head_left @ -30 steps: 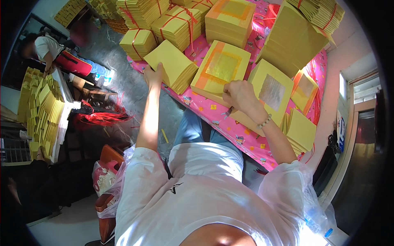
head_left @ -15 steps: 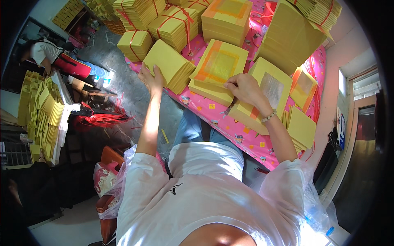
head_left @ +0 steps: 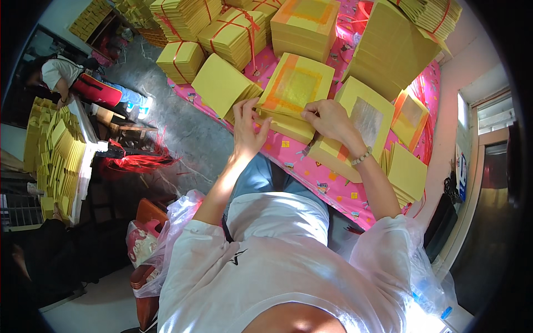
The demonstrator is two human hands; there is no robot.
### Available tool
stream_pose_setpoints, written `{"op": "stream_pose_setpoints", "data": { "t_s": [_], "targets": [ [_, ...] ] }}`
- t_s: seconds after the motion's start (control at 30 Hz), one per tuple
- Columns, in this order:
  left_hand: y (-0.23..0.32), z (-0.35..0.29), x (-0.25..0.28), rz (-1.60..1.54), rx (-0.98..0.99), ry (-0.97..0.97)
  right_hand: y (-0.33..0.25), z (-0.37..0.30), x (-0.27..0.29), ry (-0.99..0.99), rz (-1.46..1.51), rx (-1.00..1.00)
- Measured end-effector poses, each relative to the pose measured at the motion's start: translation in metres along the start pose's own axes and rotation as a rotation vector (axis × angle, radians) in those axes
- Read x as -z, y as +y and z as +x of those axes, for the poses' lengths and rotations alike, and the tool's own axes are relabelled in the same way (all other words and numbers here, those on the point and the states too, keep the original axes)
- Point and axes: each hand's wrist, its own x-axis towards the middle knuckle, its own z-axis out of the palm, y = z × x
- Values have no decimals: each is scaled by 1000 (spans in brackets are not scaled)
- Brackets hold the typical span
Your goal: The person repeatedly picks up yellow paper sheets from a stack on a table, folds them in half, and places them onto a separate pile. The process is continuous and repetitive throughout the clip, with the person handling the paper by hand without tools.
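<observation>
A stack of yellow paper with an orange-framed square on its top sheet lies in front of me on the pink patterned tablecloth. At its right front corner my right hand has thumb and fingers pinched on the edge of a paper sheet. My left hand is at the left front corner of this stack, fingers apart and empty as far as I can see. Just beyond it a fanned yellow stack leans to the left. Right of my right hand sits another stack with a silvery square.
Tied yellow bundles and a tall framed stack stand at the back. Large upright yellow sheets rise at the back right. A person bends over a side table of yellow paper. A bagged chair stands at lower left.
My left hand has left the fanned stack and moved right and nearer, to the orange-framed stack's corner. My right hand stays almost where it was.
</observation>
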Motion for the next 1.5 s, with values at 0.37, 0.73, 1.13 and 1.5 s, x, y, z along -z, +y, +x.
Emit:
{"op": "stream_pose_setpoints", "data": {
  "t_s": [0.37, 0.73, 1.13, 1.5],
  "targets": [
    [12, 5, 1, 329, -171, 35, 2, -2, -3, 85, 0, 64],
    [32, 54, -4, 362, -406, -99, -12, -19, 17, 448, 71, 340],
    [68, 49, 14, -895, 178, -250, -4, -17, 11, 311, 1135, 5],
    [63, 34, 7, -228, -14, -56, -20, -30, 5, 155, 1137, 103]
  ]
}}
